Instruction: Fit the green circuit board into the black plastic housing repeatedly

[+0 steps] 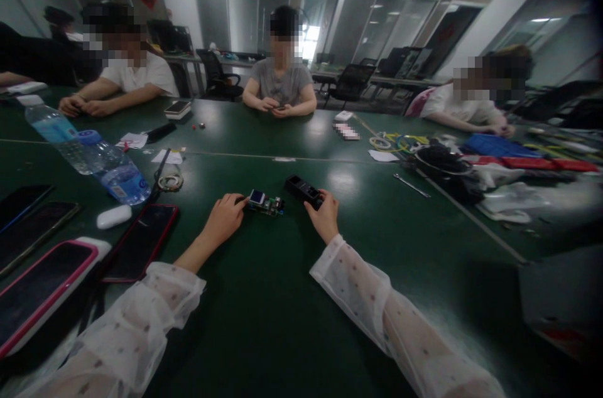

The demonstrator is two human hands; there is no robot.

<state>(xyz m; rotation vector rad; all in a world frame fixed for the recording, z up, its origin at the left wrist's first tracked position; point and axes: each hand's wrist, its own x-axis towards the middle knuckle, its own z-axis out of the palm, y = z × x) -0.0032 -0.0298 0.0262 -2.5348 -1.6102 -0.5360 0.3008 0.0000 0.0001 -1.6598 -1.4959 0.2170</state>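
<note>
Over the green tabletop (264, 297), my left hand (225, 217) has its fingers closed on the left end of a circuit board (269, 205). A small square screen (257, 197) sits on that board, with green board and small parts showing to its right. To the right, my right hand (325, 213) grips the near end of a black rectangular plastic case (300, 188), its thumb on top. A narrow gap separates the board from the case. Fingers of both hands partly hide what they hold.
Left of my arm lie a red-edged phone (144, 241), a pink-cased phone (47, 288), a white earbud case (114, 216) and two water bottles (115, 169). A wrench (411, 185) and cables (396, 142) lie right. A grey box (560, 297) stands near right. Several people sit opposite.
</note>
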